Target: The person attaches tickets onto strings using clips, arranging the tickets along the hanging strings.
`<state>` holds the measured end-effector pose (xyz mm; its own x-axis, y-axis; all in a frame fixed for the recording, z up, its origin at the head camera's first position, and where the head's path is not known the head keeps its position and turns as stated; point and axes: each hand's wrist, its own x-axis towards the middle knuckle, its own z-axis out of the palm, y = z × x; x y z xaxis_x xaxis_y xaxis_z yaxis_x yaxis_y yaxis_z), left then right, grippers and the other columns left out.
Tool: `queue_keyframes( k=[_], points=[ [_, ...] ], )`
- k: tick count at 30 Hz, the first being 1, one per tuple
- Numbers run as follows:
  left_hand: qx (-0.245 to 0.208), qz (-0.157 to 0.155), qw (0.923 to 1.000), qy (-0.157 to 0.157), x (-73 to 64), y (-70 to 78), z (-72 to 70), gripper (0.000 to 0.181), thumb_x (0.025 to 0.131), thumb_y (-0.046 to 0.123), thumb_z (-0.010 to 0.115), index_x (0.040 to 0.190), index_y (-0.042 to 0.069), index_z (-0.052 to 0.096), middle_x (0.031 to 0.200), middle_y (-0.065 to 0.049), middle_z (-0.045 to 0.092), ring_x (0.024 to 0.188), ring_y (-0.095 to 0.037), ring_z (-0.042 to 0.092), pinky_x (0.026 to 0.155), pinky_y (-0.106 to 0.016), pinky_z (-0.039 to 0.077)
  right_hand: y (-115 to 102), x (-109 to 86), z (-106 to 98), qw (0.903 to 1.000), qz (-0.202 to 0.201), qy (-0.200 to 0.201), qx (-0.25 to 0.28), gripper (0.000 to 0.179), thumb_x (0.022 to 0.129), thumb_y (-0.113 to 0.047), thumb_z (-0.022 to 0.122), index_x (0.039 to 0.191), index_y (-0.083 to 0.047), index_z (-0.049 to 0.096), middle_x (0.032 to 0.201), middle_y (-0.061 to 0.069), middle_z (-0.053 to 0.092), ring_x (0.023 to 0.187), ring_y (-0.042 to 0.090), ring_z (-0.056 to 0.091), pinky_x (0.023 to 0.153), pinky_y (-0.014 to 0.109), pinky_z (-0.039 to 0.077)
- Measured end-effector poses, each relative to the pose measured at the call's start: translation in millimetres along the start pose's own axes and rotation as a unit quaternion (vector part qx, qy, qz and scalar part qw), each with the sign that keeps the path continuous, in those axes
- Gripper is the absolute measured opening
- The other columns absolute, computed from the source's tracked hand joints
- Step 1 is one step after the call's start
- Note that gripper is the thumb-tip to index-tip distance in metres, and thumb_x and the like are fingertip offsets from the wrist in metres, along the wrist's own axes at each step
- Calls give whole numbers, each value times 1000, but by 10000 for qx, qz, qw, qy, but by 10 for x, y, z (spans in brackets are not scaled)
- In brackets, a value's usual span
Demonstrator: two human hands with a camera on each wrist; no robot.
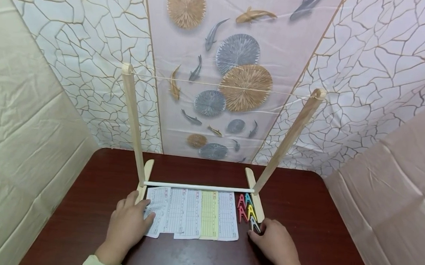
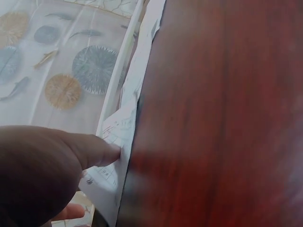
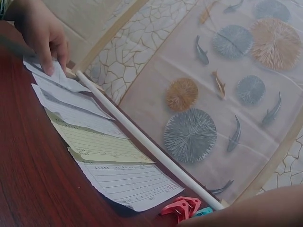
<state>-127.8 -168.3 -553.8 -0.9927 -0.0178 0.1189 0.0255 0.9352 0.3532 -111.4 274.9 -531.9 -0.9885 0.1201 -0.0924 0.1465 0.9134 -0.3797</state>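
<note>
Several printed form slips lie overlapping in a row; the leftmost white slip (image 1: pixel 155 209) has its left edge lifted. My left hand (image 1: pixel 127 219) pinches that slip at its left side, the thumb (image 2: pixel 102 150) on its printed face. In the right wrist view the left hand (image 3: pixel 43 35) bends the slip up a little. Right of the row lie small clothespins: red clothespins (image 1: pixel 242 213), a yellow clothespin (image 1: pixel 251 212) and a blue one (image 1: pixel 248 199). My right hand (image 1: pixel 277 240) pinches the grey clothespin (image 1: pixel 254 224), nearest me, between thumb and forefinger; its fingertips are partly hidden.
Behind the slips stands a wooden frame: left post (image 1: pixel 132 125), right post (image 1: pixel 286 143), a white bottom rod (image 1: pixel 199 187) and a string (image 1: pixel 207 83) tied between the tops. A yellow slip (image 1: pixel 209 215) lies among the white ones. Patterned cloth (image 1: pixel 184 131) hangs behind the dark red table (image 1: pixel 70 213).
</note>
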Motion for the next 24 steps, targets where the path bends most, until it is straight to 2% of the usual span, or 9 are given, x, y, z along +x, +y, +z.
queue_keyframes(
  k=[6,11,14,17,19,20,21,24],
  points=[
    [114,9,9994,335,-30,82,19,40,95,34,90,126,11,84,142,-23,68,126,-53,62,90,-69,55,4,-50,-72,9997,94,-5,245,34,85,-32,91,77,-16,61,76,0,59,68,17,51,63,35,43],
    [126,46,9985,525,-47,138,21,35,93,30,91,122,12,86,123,-17,73,111,-44,64,82,-61,53,20,-96,-208,9981,223,-10,582,24,84,-24,89,90,-15,68,77,-3,65,68,15,54,63,33,44],
    [87,8,9989,450,-46,143,34,37,94,28,90,127,11,84,122,-17,73,107,-41,64,81,-58,52,38,-115,-248,9964,-17,245,807,25,85,-20,90,102,-16,74,86,-4,73,75,11,62,66,30,51],
    [-7,-38,9996,275,-42,132,59,41,97,27,87,134,9,81,125,-18,72,107,-39,65,85,-59,53,57,-140,-234,9875,-485,544,1397,31,86,-11,92,112,-17,76,96,-3,78,83,8,70,72,26,59],
    [-63,-45,9998,206,-39,126,74,44,97,26,87,138,10,79,127,-18,73,108,-40,66,87,-61,53,71,-159,-205,9733,-846,593,2049,36,87,-3,91,117,-16,75,103,-2,79,87,8,74,75,25,63],
    [-91,-40,9998,197,-38,121,83,45,97,25,86,139,10,78,128,-19,73,109,-41,66,87,-61,53,83,-163,-184,9608,-1114,601,2467,38,88,2,90,119,-12,74,107,-1,80,90,8,75,77,25,64],
    [-117,-28,9997,204,-36,118,87,46,97,25,86,140,10,78,128,-19,73,110,-41,67,88,-61,53,92,-164,-166,9446,-1407,590,2906,39,89,7,87,122,-8,72,112,-1,80,92,9,76,79,25,65],
    [-154,54,9995,287,-34,113,90,52,95,22,88,145,11,75,127,-19,75,108,-42,68,85,-60,52,118,-145,-125,8803,-2271,391,4146,43,91,20,78,128,6,64,124,4,79,102,12,77,87,24,66]
  ],
)
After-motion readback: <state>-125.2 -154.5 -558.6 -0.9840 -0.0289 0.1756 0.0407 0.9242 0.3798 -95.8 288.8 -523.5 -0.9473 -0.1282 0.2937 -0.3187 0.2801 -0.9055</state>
